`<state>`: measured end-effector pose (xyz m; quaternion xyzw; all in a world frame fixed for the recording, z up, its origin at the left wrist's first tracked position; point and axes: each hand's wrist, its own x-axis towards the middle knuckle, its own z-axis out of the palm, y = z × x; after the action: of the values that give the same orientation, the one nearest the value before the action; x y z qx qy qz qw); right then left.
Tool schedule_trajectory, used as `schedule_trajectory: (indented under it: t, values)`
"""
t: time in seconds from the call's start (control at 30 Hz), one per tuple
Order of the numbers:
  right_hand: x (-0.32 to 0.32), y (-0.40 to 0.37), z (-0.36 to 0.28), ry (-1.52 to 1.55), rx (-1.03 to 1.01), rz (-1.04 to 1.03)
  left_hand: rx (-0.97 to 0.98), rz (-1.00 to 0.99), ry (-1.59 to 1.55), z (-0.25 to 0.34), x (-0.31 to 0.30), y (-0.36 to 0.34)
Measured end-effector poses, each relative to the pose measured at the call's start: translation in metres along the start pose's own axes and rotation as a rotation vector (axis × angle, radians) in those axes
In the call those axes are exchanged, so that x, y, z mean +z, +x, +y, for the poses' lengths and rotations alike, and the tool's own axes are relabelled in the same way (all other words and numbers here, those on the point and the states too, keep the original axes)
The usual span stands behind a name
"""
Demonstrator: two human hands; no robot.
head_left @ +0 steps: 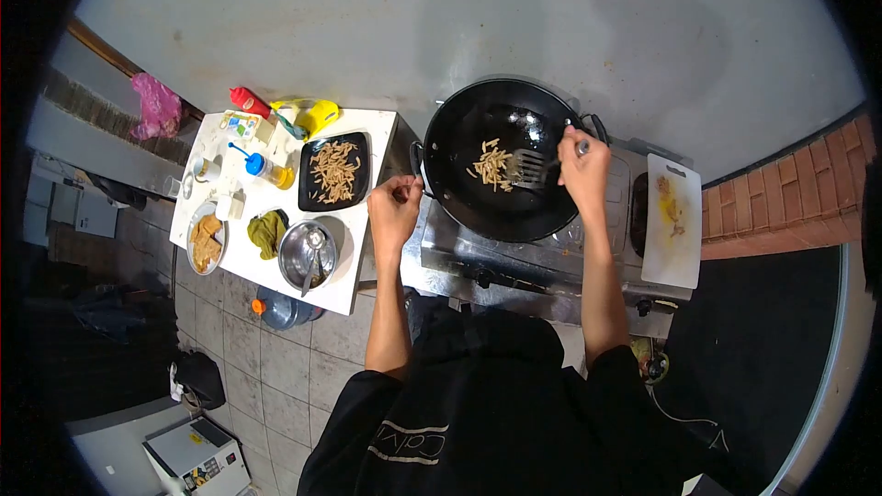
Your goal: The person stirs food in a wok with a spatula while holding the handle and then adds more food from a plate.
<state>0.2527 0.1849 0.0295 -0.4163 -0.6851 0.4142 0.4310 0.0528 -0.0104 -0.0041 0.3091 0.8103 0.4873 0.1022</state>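
A large black wok (pixel 478 216) sits on the stove (pixel 450 253). Thin pale-brown strips of food (pixel 491 165) lie in it, beside the head of a slotted spatula (pixel 528 168). My right hand (pixel 585 168) is closed round the spatula's handle at the wok's right side. At the left rim, my left hand (pixel 395 205) has its fingers pinched together by the wok's side handle (pixel 416 158); what they grip is too small to tell. Left of that hand, a square black plate (pixel 310 195) holds more strips on the white table (pixel 344 292).
The white table also bears a steel bowl (pixel 292 257) with a spoon, an oil bottle (pixel 278 174), a red bottle (pixel 248 101), a green cloth (pixel 266 233) and a plate of food (pixel 213 266). A stained cutting board (pixel 684 262) lies at the stove's right end.
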Motion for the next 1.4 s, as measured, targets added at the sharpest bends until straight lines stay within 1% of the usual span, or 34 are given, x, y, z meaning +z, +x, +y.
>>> schedule_trajectory:
  t: [0.07, 0.1, 0.17, 0.2, 0.27, 0.3, 0.33, 0.4, 0.43, 0.47, 0.53, 0.6, 0.63, 0.77, 0.8, 0.87, 0.93, 1.0, 1.03, 1.07, 1.13, 1.17, 1.2, 1.27, 1.33, 1.4]
  values:
    - [0.004, 0.0, 0.0, 0.117, 0.034, -0.04, 0.026, -0.006, 0.01, -0.003, 0.0, 0.001]
    - [0.001, 0.001, -0.007, 0.116, 0.03, -0.04, 0.028, -0.004, 0.007, -0.002, -0.001, 0.002]
    - [-0.007, -0.001, -0.022, 0.097, 0.086, 0.035, -0.005, -0.021, 0.001, 0.0, -0.003, 0.002]
    - [-0.006, -0.001, -0.02, 0.096, 0.087, 0.036, -0.005, -0.023, 0.0, -0.001, -0.003, 0.001]
    - [0.003, 0.0, -0.004, -0.098, -0.002, 0.058, -0.003, -0.032, -0.001, -0.002, -0.003, 0.002]
    - [0.009, 0.003, -0.005, -0.166, -0.038, 0.015, 0.011, -0.03, 0.005, 0.0, -0.004, 0.002]
    - [0.011, 0.0, -0.006, -0.165, -0.04, 0.016, 0.013, -0.029, 0.005, 0.0, -0.004, 0.002]
    - [0.01, -0.007, -0.021, 0.071, 0.093, 0.048, 0.062, -0.039, -0.002, -0.003, -0.006, 0.004]
    - [0.007, -0.009, -0.032, 0.11, 0.143, 0.098, 0.043, -0.076, -0.001, -0.002, -0.008, 0.005]
    - [0.003, -0.012, -0.035, 0.134, 0.08, 0.132, 0.039, -0.087, -0.001, -0.004, -0.01, 0.005]
    - [-0.001, -0.015, -0.03, 0.06, 0.056, 0.149, 0.078, -0.108, -0.024, -0.006, -0.01, 0.007]
    - [0.014, -0.022, -0.028, 0.156, 0.11, 0.193, 0.072, -0.128, -0.06, -0.008, -0.01, 0.009]
    - [0.017, -0.026, -0.026, 0.145, 0.113, 0.199, 0.068, -0.146, -0.056, -0.009, -0.011, 0.01]
    - [0.02, -0.033, -0.017, 0.288, 0.144, 0.291, 0.058, -0.201, -0.058, -0.009, -0.015, 0.014]
    - [0.021, -0.036, -0.019, 0.278, 0.142, 0.298, 0.059, -0.208, -0.067, -0.01, -0.015, 0.014]
    - [0.022, -0.047, -0.022, 0.302, 0.159, 0.385, 0.055, -0.227, -0.063, -0.01, -0.016, 0.016]
    - [0.026, -0.056, -0.012, 0.278, 0.152, 0.404, 0.056, -0.242, -0.088, -0.01, -0.015, 0.017]
    - [0.033, -0.064, -0.005, 0.249, 0.13, 0.47, 0.036, -0.283, -0.086, -0.01, -0.017, 0.018]
    - [0.034, -0.068, -0.005, 0.254, 0.186, 0.494, 0.039, -0.292, -0.109, -0.013, -0.015, 0.019]
    - [0.035, -0.071, -0.004, 0.246, 0.181, 0.516, 0.051, -0.28, -0.13, -0.017, -0.013, 0.02]
    - [0.034, -0.08, -0.004, 0.218, 0.165, 0.506, 0.072, -0.297, -0.157, -0.02, -0.012, 0.022]
    - [0.031, -0.082, 0.005, 0.213, 0.112, 0.489, 0.096, -0.297, -0.171, -0.02, -0.013, 0.022]
    - [0.029, -0.084, 0.001, 0.2, 0.11, 0.512, 0.132, -0.271, -0.189, -0.023, -0.011, 0.023]
    - [0.027, -0.086, -0.007, 0.204, 0.154, 0.521, 0.089, -0.319, -0.209, -0.027, -0.009, 0.024]
    - [0.029, -0.083, -0.002, 0.209, 0.128, 0.532, 0.13, -0.318, -0.211, -0.026, -0.01, 0.025]
    - [0.035, -0.082, 0.002, 0.215, 0.133, 0.508, 0.113, -0.325, -0.218, -0.028, -0.009, 0.026]
